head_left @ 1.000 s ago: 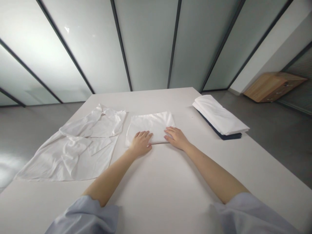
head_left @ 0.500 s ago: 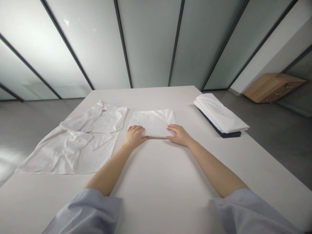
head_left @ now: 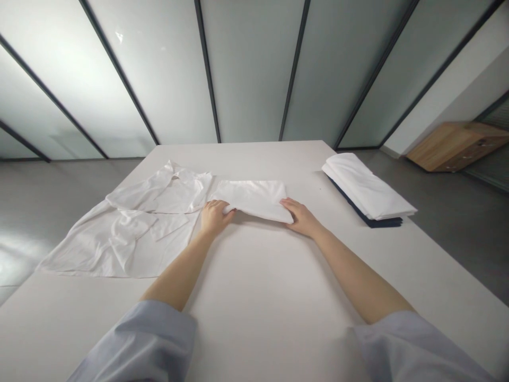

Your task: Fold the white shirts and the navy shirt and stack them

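A white folded garment (head_left: pixel 254 199) lies across the middle of the table, its near edge lifted slightly off the surface. My left hand (head_left: pixel 214 216) grips its near left corner, thumb along the edge and fingers over the top. At the near right corner my right hand (head_left: pixel 301 216) holds the cloth between thumb and fingers. Left of it a white shirt (head_left: pixel 131 228) is spread out with creases, close to my left hand. What kind of garment I hold cannot be made out.
On the right side of the white table (head_left: pixel 254 297) a folded white cloth (head_left: pixel 366 185) rests on a dark navy one (head_left: pixel 382 223). Frosted glass panels (head_left: pixel 250 69) stand behind the table. A wooden cabinet (head_left: pixel 453 146) is on the floor at far right.
Both hands have gone from lying on the folded garment to gripping its near corners. Its near edge has risen a little from the table. The view has shifted slightly.
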### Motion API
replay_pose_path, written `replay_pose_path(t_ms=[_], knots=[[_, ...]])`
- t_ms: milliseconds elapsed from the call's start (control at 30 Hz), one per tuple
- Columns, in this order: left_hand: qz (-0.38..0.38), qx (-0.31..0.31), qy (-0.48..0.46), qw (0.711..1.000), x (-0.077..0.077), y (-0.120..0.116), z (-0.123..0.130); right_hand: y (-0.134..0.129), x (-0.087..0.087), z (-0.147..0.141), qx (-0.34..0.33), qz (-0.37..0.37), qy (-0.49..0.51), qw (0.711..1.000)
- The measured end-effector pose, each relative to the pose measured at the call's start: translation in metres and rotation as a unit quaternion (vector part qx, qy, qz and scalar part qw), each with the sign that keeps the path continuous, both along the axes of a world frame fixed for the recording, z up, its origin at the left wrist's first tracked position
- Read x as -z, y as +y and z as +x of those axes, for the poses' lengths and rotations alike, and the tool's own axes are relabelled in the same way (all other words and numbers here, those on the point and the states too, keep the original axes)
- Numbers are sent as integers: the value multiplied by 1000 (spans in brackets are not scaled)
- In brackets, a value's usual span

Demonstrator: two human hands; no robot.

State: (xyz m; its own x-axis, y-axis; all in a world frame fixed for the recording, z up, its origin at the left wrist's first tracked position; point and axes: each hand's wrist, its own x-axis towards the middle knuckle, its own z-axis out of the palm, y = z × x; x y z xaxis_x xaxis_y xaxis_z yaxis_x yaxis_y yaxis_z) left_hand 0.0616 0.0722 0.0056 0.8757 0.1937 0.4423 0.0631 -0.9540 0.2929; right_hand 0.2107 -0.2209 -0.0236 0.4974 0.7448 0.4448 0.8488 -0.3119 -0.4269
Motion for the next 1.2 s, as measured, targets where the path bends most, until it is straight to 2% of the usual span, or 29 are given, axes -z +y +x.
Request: replay_pose_path(t_ms=[100, 167, 267, 333, 400, 467, 567, 633, 733, 800, 867, 933, 1000, 1100, 1200], knots=[[-2, 31, 8, 999, 0, -3, 0, 4, 2, 0, -7, 31, 28, 999], [-6, 40, 5, 999, 0, -5, -1, 5, 3, 0, 13, 62, 74, 995], [-30, 35, -32, 998, 0, -4, -2, 4, 3, 0, 105, 123, 166, 973], [-58, 31, -63, 996, 3, 1, -1, 1, 1, 1, 173, 167, 215, 946], [-97, 34, -77, 992, 10, 8, 2, -2, -3, 2, 212, 210, 253, 920], [-140, 36, -67, 987, 19, 15, 6, -4, -8, 3, 218, 241, 290, 900], [-177, 31, -35, 983, 30, 23, 12, -8, -15, 6, 183, 255, 338, 887], [-166, 54, -17, 985, 31, 26, 12, -11, -16, 7, 164, 247, 351, 888], [-139, 134, 1, 981, 25, 26, 10, -13, -16, 8, 165, 233, 357, 889], [-158, 168, 14, 973, 21, 24, 8, -14, -15, 7, 169, 227, 358, 890], [-229, 158, 28, 960, 21, 22, 9, -13, -14, 6, 163, 213, 345, 900], [-316, 112, 28, 942, 23, 20, 10, -12, -11, 5, 143, 183, 331, 915], [-370, 70, 9, 926, 24, 20, 12, -9, -7, 5, 124, 142, 323, 927], [-380, 39, -7, 924, 23, 23, 13, -7, -2, 7, 128, 92, 287, 945], [-351, 54, 29, 934, 19, 27, 10, -6, -1, 9, 131, 50, 240, 961]])
